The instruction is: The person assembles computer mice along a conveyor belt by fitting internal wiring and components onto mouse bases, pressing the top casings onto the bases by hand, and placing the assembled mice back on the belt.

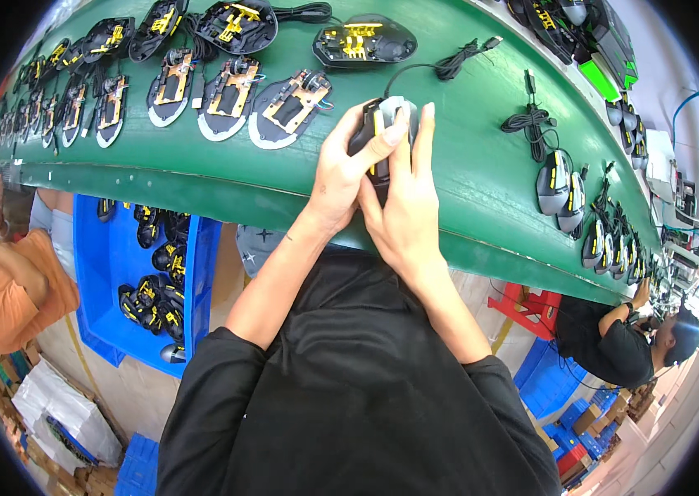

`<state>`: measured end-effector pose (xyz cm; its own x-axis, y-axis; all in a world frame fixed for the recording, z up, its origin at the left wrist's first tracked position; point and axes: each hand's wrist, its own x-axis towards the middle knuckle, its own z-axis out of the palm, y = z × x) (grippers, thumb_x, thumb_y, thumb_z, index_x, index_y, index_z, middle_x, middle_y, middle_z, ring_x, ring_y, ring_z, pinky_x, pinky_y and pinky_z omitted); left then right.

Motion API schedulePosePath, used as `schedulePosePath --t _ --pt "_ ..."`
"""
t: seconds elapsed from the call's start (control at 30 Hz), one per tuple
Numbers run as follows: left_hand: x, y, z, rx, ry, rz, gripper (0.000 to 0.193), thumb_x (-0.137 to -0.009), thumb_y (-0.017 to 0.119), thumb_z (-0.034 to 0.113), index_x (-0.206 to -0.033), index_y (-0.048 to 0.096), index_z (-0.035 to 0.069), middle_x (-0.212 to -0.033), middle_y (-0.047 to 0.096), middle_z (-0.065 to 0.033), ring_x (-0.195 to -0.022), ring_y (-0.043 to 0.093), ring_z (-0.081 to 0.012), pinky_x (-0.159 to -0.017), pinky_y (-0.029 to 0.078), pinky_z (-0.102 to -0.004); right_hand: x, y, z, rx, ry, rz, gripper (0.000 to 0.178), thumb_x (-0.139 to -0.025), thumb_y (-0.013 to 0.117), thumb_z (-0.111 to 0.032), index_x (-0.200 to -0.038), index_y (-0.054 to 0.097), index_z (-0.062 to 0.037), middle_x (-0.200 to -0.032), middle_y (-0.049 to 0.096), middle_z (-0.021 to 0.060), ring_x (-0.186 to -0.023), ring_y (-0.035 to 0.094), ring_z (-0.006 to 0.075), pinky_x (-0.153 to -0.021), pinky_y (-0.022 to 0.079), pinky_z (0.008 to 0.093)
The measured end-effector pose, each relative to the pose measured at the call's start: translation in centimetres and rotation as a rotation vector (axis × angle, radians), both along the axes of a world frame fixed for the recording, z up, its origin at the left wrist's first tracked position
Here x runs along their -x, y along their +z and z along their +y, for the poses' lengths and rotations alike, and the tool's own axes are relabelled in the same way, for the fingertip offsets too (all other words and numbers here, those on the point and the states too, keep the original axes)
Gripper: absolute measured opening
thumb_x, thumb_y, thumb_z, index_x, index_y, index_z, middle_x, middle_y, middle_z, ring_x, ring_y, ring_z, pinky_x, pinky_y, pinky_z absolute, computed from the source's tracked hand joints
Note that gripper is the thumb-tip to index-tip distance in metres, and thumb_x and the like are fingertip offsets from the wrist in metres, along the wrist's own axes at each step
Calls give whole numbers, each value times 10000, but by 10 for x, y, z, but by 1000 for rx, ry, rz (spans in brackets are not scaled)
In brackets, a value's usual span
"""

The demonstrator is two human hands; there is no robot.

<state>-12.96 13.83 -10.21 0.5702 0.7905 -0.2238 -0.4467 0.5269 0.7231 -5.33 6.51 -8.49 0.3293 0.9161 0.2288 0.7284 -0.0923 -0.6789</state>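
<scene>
Operator: What lies on the green conveyor belt [482,178]?
Technician: A row of open mouse bases [234,87] at the far left; finished mice [560,190] with coiled cables at right; a blue bin [106,273] of shells stands below.

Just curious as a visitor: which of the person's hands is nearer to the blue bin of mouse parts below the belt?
Left. The left hand sits on the bin's side of the mouse both hands hold; the blue bin lies lower left. The right hand is farther off.
</scene>
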Motion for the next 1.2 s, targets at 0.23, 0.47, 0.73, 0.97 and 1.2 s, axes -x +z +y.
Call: schedulePosePath --t 0.23,0.47,0.73,0.97,1.2 --pt "6 -6 1 9 3 -82 373 -890 659 123 -1228 576 -11 -1114 632 -61 -1014 603 -120 -879 498 -275 -38 11 -8 28 -249 1085 634 -845 726 -23 -1403 438 69 -1320 570 226 -1231 559 279 -991 494 368" --pt "9 3 -1 -371 22 80 385 -886 714 146 -1206 599 -36 -1112 655 -83 -981 615 -144 -888 489 -295 -57 15 -16 -94 -49 1046 517 -785 757 40 -1269 574 63 -1188 652 183 -1065 641 214 -972 506 351" --pt "8 16 2 -1004 114 328 317 -827 751 140 -1108 660 25 -936 671 -113 -809 648 -213 -731 515 -307 -65 16 -18 -142 -4 1076 471 -778 770 24 -1221 621 85 -1171 671 168 -1047 651 192 -941 519 316" --pt "-3 16 -8 -552 170 252 358 -857 750 143 -1155 642 -25 -1037 692 -102 -886 654 -138 -790 524 -265 -30 18 -18 -216 -128 544 706 -728 846 -90 -1349 537 42 -1225 651 176 -1106 630 220 -971 493 353" --pt "-7 8 -11 -188 -63 -26 458 -1048 464 311 -1379 489 -4 -1278 586 -78 -1150 550 -124 -1004 432 -272 -23 9 -15 -223 -125 124 881 -722 830 -129 -1460 379 34 -1260 586 214 -1127 600 314 -942 501 378"
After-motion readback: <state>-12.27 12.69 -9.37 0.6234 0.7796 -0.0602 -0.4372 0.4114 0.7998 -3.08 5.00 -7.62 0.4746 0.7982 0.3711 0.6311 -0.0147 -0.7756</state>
